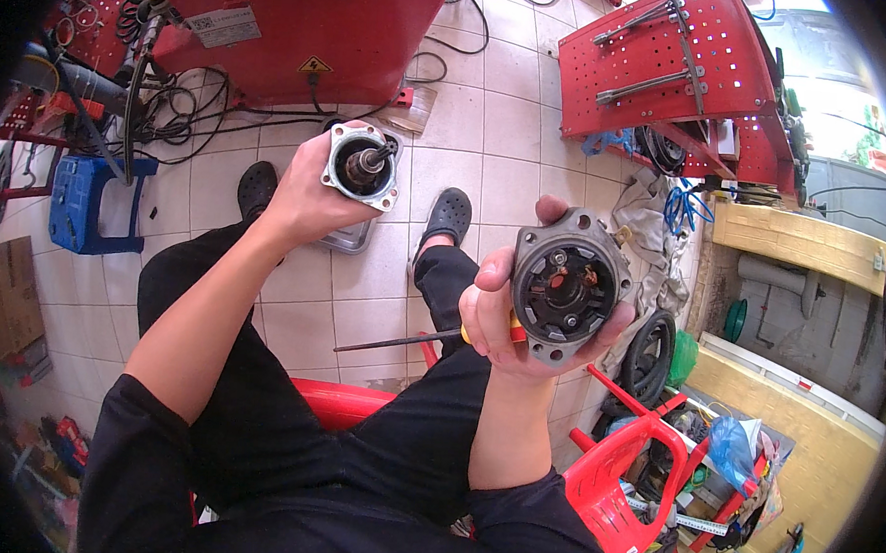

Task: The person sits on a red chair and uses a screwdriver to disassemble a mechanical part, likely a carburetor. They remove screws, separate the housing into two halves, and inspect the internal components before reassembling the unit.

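Observation:
My left hand [302, 194] is wrapped round a round metal motor housing [359, 167], its open end tipped up toward me. Inside that housing a shaft [374, 159] stands out from the dark core. On the right, my right hand [493, 324] grips a grey motor end cover [569, 291] with its hollow side up. Dark fittings, copper-coloured bits and a few screws show inside the cover. The same hand also holds a screwdriver [399, 341]; its dark shaft points left, and its yellow and red handle is mostly hidden behind fingers and cover. The two motor parts are apart.
A red machine [305, 39] stands ahead, with black cables [186, 113] on the tiled floor. A blue stool [96, 203] is at left. A metal tray [350, 238] lies between my feet. At right are a red perforated stand [665, 63], tyres [649, 357] and a red chair [618, 481].

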`<state>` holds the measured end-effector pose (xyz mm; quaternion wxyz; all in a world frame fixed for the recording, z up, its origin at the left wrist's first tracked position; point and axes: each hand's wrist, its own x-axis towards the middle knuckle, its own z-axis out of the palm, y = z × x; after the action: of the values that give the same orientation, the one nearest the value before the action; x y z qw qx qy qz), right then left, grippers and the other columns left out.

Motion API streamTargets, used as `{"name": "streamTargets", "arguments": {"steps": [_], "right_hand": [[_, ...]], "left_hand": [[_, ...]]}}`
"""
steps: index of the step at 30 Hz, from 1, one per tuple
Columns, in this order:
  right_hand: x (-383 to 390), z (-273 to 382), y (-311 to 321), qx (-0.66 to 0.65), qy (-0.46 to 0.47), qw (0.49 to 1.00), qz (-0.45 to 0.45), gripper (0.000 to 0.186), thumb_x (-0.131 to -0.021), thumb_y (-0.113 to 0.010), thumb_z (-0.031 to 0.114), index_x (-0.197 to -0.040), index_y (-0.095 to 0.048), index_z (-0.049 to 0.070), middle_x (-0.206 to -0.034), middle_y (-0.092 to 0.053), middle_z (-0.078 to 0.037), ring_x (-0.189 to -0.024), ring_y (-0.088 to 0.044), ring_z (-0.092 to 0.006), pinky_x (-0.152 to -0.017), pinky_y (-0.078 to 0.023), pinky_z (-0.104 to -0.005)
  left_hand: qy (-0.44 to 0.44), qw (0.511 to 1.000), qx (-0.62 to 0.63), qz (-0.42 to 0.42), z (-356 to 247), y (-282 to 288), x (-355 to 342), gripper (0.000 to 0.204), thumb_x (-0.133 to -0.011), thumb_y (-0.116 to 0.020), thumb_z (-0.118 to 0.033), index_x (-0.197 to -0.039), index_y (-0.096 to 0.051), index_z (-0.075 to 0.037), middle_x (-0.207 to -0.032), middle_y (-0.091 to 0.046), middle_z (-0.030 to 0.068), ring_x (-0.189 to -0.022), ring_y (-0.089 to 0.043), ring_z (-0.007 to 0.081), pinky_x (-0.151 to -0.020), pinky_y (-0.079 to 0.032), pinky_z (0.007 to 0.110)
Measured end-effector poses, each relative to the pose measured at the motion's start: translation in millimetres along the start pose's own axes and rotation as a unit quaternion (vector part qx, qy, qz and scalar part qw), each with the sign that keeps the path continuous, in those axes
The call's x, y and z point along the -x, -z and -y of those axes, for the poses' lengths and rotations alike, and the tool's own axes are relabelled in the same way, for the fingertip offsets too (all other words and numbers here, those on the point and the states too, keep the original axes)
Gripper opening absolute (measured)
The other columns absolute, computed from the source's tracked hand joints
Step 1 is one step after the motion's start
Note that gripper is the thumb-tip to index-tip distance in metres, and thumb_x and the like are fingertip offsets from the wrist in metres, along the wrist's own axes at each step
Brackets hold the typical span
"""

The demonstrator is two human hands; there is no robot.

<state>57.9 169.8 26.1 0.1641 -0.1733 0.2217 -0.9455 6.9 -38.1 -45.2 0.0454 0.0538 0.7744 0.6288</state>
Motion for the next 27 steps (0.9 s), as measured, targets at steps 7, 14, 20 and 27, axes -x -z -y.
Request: {"name": "streamTargets", "arguments": {"steps": [7,14,20,27], "right_hand": [[-1.0,-0.8,1.1,0.019,0.002,1.0,0.019,0.092,-0.084,-0.046,0.063,-0.143,-0.012,0.002,-0.113,-0.052,-0.033,-0.038,-0.047,-0.0139,-0.042,-0.039,-0.0289],[0.0,-1.1,0.1,0.026,0.006,1.0,0.007,0.092,-0.083,-0.047,0.062,-0.143,-0.013,0.002,-0.113,-0.052,-0.033,-0.037,-0.044,-0.0125,-0.041,-0.038,-0.0284],[0.0,-0.4,1.5,0.028,-0.003,0.999,0.02,0.093,-0.083,-0.048,0.063,-0.143,-0.012,0.002,-0.112,-0.052,-0.033,-0.037,-0.044,-0.0118,-0.04,-0.038,-0.0282],[-0.5,-0.7,2.2,0.025,-0.004,0.999,0.022,0.093,-0.083,-0.047,0.063,-0.143,-0.012,0.001,-0.111,-0.052,-0.033,-0.037,-0.045,-0.0127,-0.04,-0.039,-0.0283]], "left_hand": [[-0.005,1.0,0.0,-0.006,-2.1,0.2,0.3,0.044,-0.06,-0.079,-0.015,-0.097,-0.058,-0.003,-0.088,-0.063,0.0064,-0.078,-0.057,0.0142,-0.077,-0.047,0.028],[-0.004,1.0,-0.012,-0.011,-0.4,-0.1,0.7,0.044,-0.06,-0.079,-0.015,-0.097,-0.058,-0.003,-0.087,-0.063,0.0061,-0.078,-0.057,0.014,-0.077,-0.047,0.028],[-0.005,1.0,-0.012,-0.005,-1.9,0.1,0.3,0.044,-0.06,-0.079,-0.015,-0.097,-0.058,-0.003,-0.087,-0.063,0.0065,-0.078,-0.057,0.0146,-0.076,-0.047,0.028],[-0.018,1.0,-0.021,0.0,-0.4,1.1,0.0,0.043,-0.06,-0.079,-0.015,-0.096,-0.058,-0.003,-0.086,-0.063,0.0066,-0.077,-0.057,0.0152,-0.076,-0.047,0.028]]}}
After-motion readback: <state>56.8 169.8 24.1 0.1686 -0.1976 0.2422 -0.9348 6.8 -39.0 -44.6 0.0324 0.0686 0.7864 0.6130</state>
